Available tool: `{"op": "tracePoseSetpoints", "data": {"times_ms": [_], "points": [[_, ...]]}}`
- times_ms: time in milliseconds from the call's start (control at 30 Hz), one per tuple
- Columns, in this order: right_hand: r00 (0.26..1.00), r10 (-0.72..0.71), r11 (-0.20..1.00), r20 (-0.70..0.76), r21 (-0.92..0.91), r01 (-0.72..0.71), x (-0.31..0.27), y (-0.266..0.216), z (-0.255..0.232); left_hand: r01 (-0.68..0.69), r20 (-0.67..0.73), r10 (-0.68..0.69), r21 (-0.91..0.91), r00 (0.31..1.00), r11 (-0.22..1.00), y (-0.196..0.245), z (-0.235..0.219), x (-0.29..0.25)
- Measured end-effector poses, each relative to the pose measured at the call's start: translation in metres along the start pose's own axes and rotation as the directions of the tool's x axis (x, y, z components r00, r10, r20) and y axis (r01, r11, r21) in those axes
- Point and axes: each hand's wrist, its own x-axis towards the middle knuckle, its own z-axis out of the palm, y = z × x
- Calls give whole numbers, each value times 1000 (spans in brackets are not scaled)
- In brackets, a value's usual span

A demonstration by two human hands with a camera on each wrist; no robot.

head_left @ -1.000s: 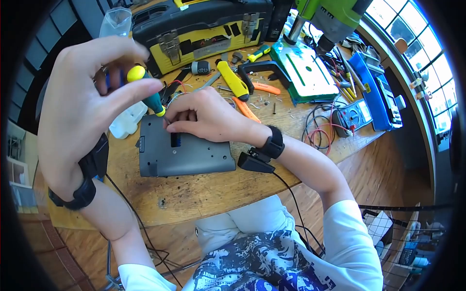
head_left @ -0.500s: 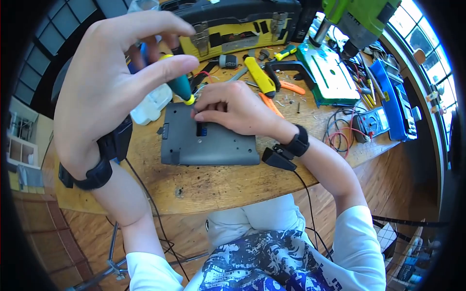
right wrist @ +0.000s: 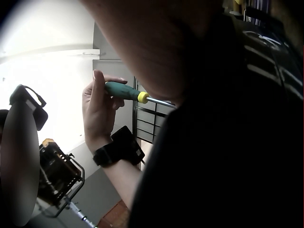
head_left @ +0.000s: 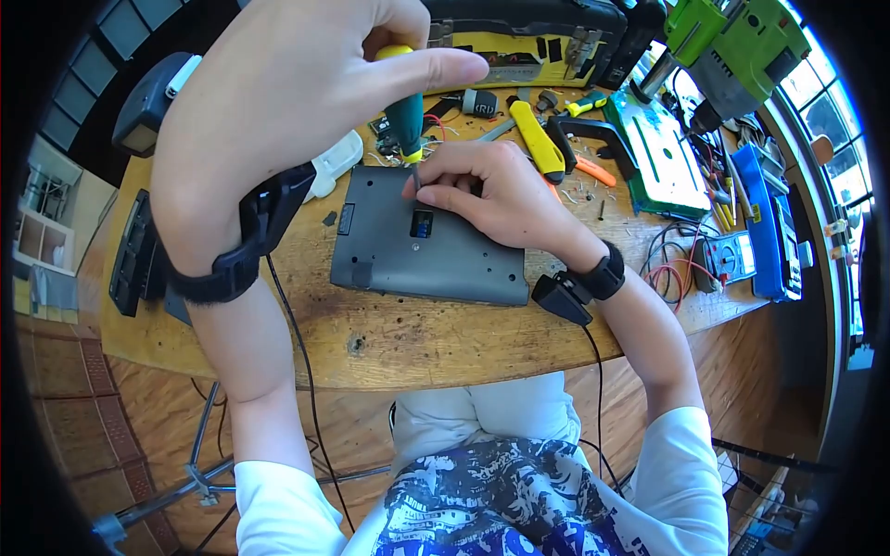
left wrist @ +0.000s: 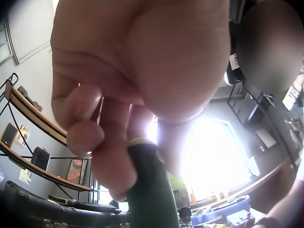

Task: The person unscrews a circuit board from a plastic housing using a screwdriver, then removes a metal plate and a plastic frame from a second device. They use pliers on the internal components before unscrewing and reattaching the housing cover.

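Observation:
A screwdriver (head_left: 405, 120) with a green and yellow handle stands nearly upright over a dark grey plastic casing (head_left: 445, 269). My left hand (head_left: 278, 120) grips the handle's top from above; in the right wrist view its fingers wrap the green handle (right wrist: 122, 90), and the thumb sticks out straight. In the left wrist view the fingers curl around the handle (left wrist: 151, 190). My right hand (head_left: 505, 195) pinches the metal shaft low down, close over the casing's far part. The screwdriver's tip is hidden by those fingers. A rectangular opening (head_left: 423, 224) shows something blue inside.
Behind the casing lie a yellow-handled knife (head_left: 536, 139), a black clamp-like frame (head_left: 598, 139) and scattered screws. A toolbox (head_left: 519, 74) closes off the back. At right stand a green drill (head_left: 742, 56), a multimeter (head_left: 726, 259) with leads, and a blue tray (head_left: 768, 222).
The head view has shifted, so the bench things sit further right and the casing lower in it. Both hands keep their hold on the screwdriver; the left hand's wrist has turned somewhat.

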Motion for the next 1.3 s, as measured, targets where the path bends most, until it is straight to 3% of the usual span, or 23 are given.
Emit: {"op": "tracePoseSetpoints", "data": {"times_ms": [133, 200, 233, 300, 333, 367, 400, 433, 500, 533, 600, 633, 700, 833, 900, 933, 1000, 1133, 1233, 1300], "points": [[999, 39, 999, 31, -37, -38, 0, -6, -3, 14, -143, -15, -2, 990, 1000, 16, 19, -1], [999, 32, 999, 30, -29, -31, -1, -3, -3, 22, -268, 59, 292, 962, 956, 32, 34, -3], [999, 21, 1000, 29, -23, -21, 0, -2, -3, 25, -268, 57, 293, 962, 956, 20, 34, -4], [1000, 16, 1000, 10, -21, -16, -1, 0, 0, -179, -309, 192, 70, 932, 981, -5, 26, -2], [1000, 12, 1000, -11, -21, -13, -2, 0, 0, -176, -311, 189, 72, 931, 982, -5, 21, -3], [1000, 11, 1000, -8, -22, -11, -2, -2, 0, -29, -173, 49, 121, 984, 992, -2, 12, -4], [999, 40, 999, 5, -28, -40, -2, -5, -2, 110, -40, -104, 189, 994, 976, 2, 3, -3], [998, 68, 997, 18, -34, -68, -2, -6, -3, 113, -41, -107, 188, 993, 976, 1, -6, -2], [998, 64, 997, 10, -41, -64, -2, -3, -2, 85, 140, -84, -1, 987, 996, -2, -18, 3], [998, 62, 997, -2, -48, -62, -2, -2, -1, 89, 139, -87, -2, 986, 996, 2, -10, 1], [998, 60, 997, 3, -50, -60, -1, -2, -1, 39, -196, 19, 289, 981, 956, 15, 19, -2], [998, 57, 997, 4, -53, -57, -2, -2, -2, 39, -194, 18, 288, 981, 957, 18, 26, -2], [999, 33, 999, -1, -41, -33, -2, 2, 1, -50, -360, 122, 201, 925, 978, 20, 34, -2], [1000, 6, 999, 11, -47, -5, -2, -2, 0, -67, -279, 108, 150, 954, 986, 6, 22, -5], [1000, 14, 999, -3, -45, -14, -3, -1, 1, -52, -155, 45, -47, 987, 998, 2, 8, -5], [1000, 24, 999, -16, -43, -25, -3, -1, 1, -51, -157, 44, -46, 987, 998, 3, 9, -4], [999, 53, 998, -11, -44, -53, -2, -4, -2, 31, -160, 10, 254, 987, 967, 9, 12, -1], [998, 66, 997, -13, -46, -67, -2, -3, -2, 84, -128, -60, 198, 990, 976, 6, 12, 0], [998, 54, 998, -23, -39, -55, -2, 0, -1, 7, -204, 52, 280, 978, 960, 6, 27, -1], [999, 32, 998, -22, -45, -33, -2, 2, 0, -171, -522, 111, -67, 845, 983, -14, 54, 4]]}}
